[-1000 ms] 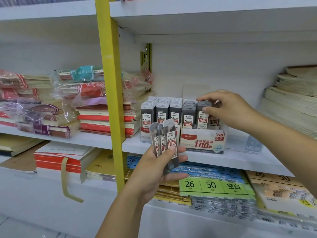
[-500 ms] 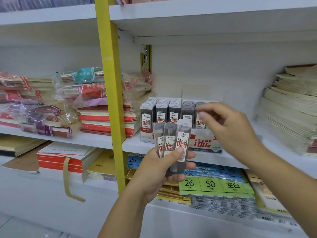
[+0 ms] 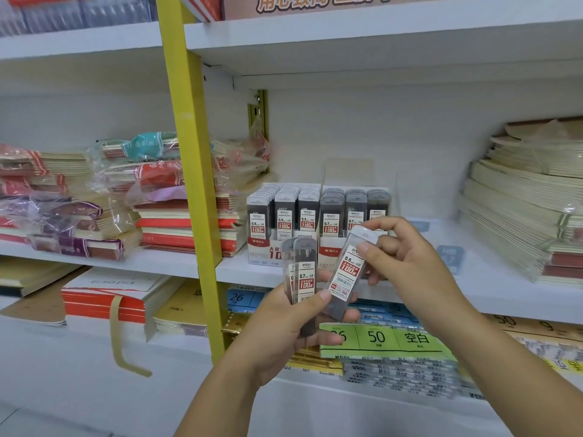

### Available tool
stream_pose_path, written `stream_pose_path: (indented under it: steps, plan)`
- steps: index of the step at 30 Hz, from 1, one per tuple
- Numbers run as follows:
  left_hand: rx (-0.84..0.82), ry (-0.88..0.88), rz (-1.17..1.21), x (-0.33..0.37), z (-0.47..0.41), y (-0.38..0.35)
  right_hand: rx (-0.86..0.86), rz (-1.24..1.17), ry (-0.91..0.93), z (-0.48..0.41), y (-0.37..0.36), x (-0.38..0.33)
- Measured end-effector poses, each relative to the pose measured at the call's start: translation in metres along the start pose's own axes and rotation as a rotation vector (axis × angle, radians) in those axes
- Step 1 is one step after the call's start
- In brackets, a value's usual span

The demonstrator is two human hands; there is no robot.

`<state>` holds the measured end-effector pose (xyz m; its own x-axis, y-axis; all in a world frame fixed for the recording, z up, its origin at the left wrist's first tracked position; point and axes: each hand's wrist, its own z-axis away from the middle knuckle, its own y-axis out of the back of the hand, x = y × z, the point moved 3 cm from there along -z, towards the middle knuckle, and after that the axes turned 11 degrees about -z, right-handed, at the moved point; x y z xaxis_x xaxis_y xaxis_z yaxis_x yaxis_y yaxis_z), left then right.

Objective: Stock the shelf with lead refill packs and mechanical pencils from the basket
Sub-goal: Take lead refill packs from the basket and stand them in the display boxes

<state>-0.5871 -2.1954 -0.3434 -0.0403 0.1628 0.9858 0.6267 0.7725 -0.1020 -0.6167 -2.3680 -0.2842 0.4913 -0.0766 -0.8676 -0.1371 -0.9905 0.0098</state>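
Head view: my right grip (image 3: 410,263) pinches a tilted 0.5 pack (image 3: 347,275) by its top, in front of the shelf (image 3: 489,279). The left grip (image 3: 284,326) clutches the other packs (image 3: 304,279) (0.7 label showing). I judge two risks: misfiling into the 0.7 box (image 3: 328,252), or loosened packs slipping.

The lead refills are slim clear cases, dark inside, with white-and-red labels. One 0.5 lead refill pack (image 3: 345,279) is tilted, its top leaning right, pinched near the cap by the right hand (image 3: 407,266). A small bunch of 0.7 lead refill packs (image 3: 303,279) stands upright in the left hand (image 3: 284,329), touching the tilted one. Behind them on the white shelf (image 3: 492,288), two cardboard trays sit side by side: the 0.5 display box (image 3: 284,216) on the left and the 0.7 display box (image 3: 347,212) on the right. Each has three upright rows.
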Motion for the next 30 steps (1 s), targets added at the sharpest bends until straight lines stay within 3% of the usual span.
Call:
stream_pose_path:
  steps: [5,12,22,27,30]
  plan:
    - [0.097,-0.028,0.017,-0.001,-0.002,0.009,0.076,-0.027,0.132,-0.006,-0.001,-0.016]
    - [0.446,-0.073,0.154,0.002,0.004,0.051,-0.015,0.307,0.393,-0.059,-0.04,-0.055]
    - [0.445,-0.053,0.043,0.006,0.015,0.073,-0.176,0.867,0.311,-0.109,-0.077,-0.024]
    - [0.412,-0.066,-0.03,0.009,0.024,0.076,-0.111,1.174,0.413,-0.116,-0.081,-0.015]
    - [0.387,-0.07,-0.052,0.011,0.027,0.076,-0.051,1.152,0.485,-0.104,-0.08,-0.019]
